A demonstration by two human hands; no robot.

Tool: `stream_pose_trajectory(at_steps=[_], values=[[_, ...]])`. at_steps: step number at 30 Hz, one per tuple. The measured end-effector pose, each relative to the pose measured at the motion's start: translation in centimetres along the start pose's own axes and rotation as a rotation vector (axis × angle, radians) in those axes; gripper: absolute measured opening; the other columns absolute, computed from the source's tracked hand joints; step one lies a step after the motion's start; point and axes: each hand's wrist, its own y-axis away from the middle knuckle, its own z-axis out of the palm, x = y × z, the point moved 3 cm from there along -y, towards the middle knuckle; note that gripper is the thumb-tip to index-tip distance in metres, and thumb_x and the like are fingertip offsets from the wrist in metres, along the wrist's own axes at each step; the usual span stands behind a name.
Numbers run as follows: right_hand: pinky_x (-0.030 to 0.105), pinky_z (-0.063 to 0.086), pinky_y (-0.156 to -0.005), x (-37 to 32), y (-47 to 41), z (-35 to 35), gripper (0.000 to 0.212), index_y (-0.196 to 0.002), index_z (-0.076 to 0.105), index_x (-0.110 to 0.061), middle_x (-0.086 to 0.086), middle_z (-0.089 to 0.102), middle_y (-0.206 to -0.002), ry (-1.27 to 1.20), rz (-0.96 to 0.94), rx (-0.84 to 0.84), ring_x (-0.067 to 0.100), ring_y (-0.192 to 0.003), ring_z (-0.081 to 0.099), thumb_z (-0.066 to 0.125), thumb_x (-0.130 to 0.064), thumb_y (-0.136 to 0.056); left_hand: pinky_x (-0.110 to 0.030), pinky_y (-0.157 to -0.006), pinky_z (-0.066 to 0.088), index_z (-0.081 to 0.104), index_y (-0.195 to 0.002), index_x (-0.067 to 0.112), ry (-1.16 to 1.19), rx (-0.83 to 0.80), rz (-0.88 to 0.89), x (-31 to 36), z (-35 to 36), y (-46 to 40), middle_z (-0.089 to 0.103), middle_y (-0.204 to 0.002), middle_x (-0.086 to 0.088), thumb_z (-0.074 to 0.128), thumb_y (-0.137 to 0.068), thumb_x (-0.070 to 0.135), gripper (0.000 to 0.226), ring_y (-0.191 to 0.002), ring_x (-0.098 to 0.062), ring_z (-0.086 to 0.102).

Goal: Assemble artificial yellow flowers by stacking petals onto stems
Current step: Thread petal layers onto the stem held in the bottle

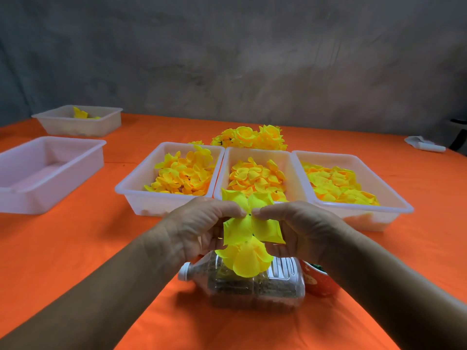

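Between my hands is a yellow petal layer point(242, 223) with a dark stem tip showing at its centre; a half-built yellow flower point(246, 261) hangs just below it. My left hand point(199, 223) pinches the layer from the left with curled fingers. From the right, my right hand point(300, 223) pinches it, thumb tip near the stem tip. The rest of the stem is hidden by the petals and my hands. Three white trays of loose yellow petals stand behind: left point(131, 188), middle point(290, 170), right point(394, 200).
A pile of finished yellow flowers point(250, 138) lies behind the trays. An empty white tray point(30, 195) and a farther tray point(111, 122) holding a few petals sit on the left. A clear plastic jug point(255, 284) lies on its side below my hands, a red bowl point(321, 281) beside it. Orange cloth covers the table.
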Motion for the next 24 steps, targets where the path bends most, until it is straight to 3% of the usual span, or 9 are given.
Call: stream_pose_trajectory(at_steps=[4, 8, 14, 24], values=[[0.021, 0.045, -0.046, 0.1, -0.1, 0.1, 0.009, -0.087, 0.063, -0.016, -0.002, 0.069, -0.066, -0.001, 0.001, 0.011, 0.008, -0.053, 0.064, 0.068, -0.014, -0.080, -0.025, -0.055, 0.040, 0.063, -0.088, 0.013, 0.003, -0.015, 0.006, -0.2, -0.1, -0.3, 0.062, -0.078, -0.005, 0.067, -0.079, 0.011, 0.010, -0.066, -0.020, 0.058], [0.020, 0.045, -0.044, -0.1, -0.1, 0.1, 0.013, -0.091, 0.064, -0.014, 0.001, 0.068, -0.072, -0.014, -0.006, 0.019, 0.012, -0.060, 0.063, 0.069, -0.014, -0.079, -0.021, -0.044, 0.047, 0.067, -0.085, 0.013, 0.030, -0.085, 0.017, -0.3, -0.2, -0.6, 0.070, -0.072, -0.002, 0.068, -0.081, 0.014, 0.005, -0.060, -0.015, 0.066], [0.020, 0.044, -0.043, -0.8, -0.2, 0.1, 0.018, -0.096, 0.064, -0.011, 0.001, 0.067, -0.065, -0.017, -0.019, 0.034, 0.010, -0.050, 0.062, 0.070, -0.016, -0.079, -0.020, -0.047, 0.050, 0.077, -0.066, 0.021, 0.041, -0.165, 0.022, 0.0, -0.5, -1.1, 0.072, -0.069, 0.001, 0.070, -0.078, 0.017, 0.014, -0.059, -0.012, 0.069], [0.021, 0.046, -0.048, 0.0, -0.9, 0.0, 0.015, -0.093, 0.065, -0.014, -0.001, 0.070, -0.073, -0.007, 0.020, 0.003, 0.012, -0.059, 0.065, 0.069, -0.017, -0.079, -0.024, -0.048, 0.052, 0.074, -0.068, 0.010, 0.029, -0.130, -0.012, -0.2, -0.4, -1.2, 0.071, -0.067, -0.004, 0.070, -0.077, 0.013, 0.010, -0.057, -0.016, 0.068]])
